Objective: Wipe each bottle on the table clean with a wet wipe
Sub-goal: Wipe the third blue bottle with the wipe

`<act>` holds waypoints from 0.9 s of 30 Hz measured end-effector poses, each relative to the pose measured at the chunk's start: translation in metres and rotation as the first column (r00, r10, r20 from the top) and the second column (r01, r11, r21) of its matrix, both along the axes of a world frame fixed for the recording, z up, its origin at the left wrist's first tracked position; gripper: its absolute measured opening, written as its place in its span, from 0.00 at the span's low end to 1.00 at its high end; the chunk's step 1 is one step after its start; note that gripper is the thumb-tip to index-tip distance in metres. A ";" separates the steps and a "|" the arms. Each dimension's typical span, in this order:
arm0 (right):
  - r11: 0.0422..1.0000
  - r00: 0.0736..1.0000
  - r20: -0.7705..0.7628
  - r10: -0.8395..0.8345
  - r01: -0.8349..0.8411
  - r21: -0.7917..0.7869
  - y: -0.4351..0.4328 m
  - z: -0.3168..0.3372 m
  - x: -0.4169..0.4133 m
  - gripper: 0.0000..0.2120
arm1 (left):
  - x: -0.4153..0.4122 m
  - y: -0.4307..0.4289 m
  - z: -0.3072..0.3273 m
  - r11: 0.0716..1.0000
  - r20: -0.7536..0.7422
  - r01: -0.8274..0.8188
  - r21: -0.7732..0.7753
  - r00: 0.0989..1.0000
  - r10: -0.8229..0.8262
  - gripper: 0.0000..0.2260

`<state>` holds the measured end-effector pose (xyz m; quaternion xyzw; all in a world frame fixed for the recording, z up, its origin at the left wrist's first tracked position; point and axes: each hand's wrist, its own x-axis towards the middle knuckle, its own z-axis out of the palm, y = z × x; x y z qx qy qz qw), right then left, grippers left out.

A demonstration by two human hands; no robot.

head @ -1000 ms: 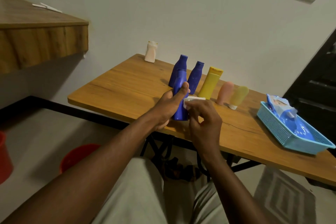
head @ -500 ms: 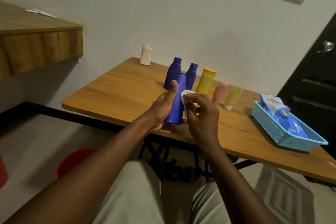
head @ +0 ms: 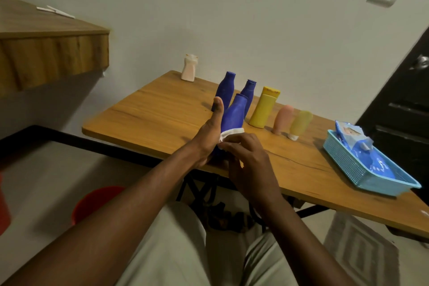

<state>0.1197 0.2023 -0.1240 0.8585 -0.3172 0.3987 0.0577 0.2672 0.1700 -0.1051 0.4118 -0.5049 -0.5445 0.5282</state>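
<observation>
The wooden table [head: 162, 109] stands with its far edge against the wall, and its near edge runs slantwise in front of the person's knees. On the left part of the table a wide piece of bare wood shows, from the white bottle [head: 190, 68] at the far left corner down to the near edge. Along the back of the table stands a close row: two blue bottles [head: 226, 87], a yellow bottle [head: 263, 109], a pink tube [head: 282, 118] and a yellow-green tube [head: 299, 123], each just beside the next. At the right end of the table a blue basket [head: 348, 165] with a pack of wipes [head: 357, 144] sits near the front edge, well apart from the row. To the left of the table a wooden shelf [head: 53, 53] juts out higher up, and below it on the floor is a red bucket [head: 97, 199].

The third blue bottle [head: 233, 114] is over the near edge of the table, in front of the row, and leans slightly to the right. The left hand [head: 209, 137] holds its lower part from the left; the thumb lies straight up along the side, and the other fingers are hidden behind it. The right hand [head: 246, 153] has its fingers curled and pinches a white wet wipe [head: 231, 133] against the lower body of this bottle. Whether the bottle's base touches the table I cannot tell, because the hands cover it.
</observation>
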 end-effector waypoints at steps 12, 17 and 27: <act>0.992 0.984 0.125 -0.127 0.128 -0.002 -0.033 0.040 0.013 0.16 | -0.003 0.005 0.004 0.998 -0.052 0.017 -0.068 0.998 -0.020 0.34; 0.997 0.995 -0.081 -0.062 0.058 -0.050 -0.001 0.016 0.006 0.19 | -0.002 0.005 0.006 0.998 -0.052 0.035 -0.042 0.998 -0.038 0.42; 0.960 0.964 0.002 -0.266 0.265 -0.096 -0.026 0.055 0.004 0.15 | -0.011 0.007 0.002 0.983 0.188 -0.007 -0.186 0.981 0.042 0.38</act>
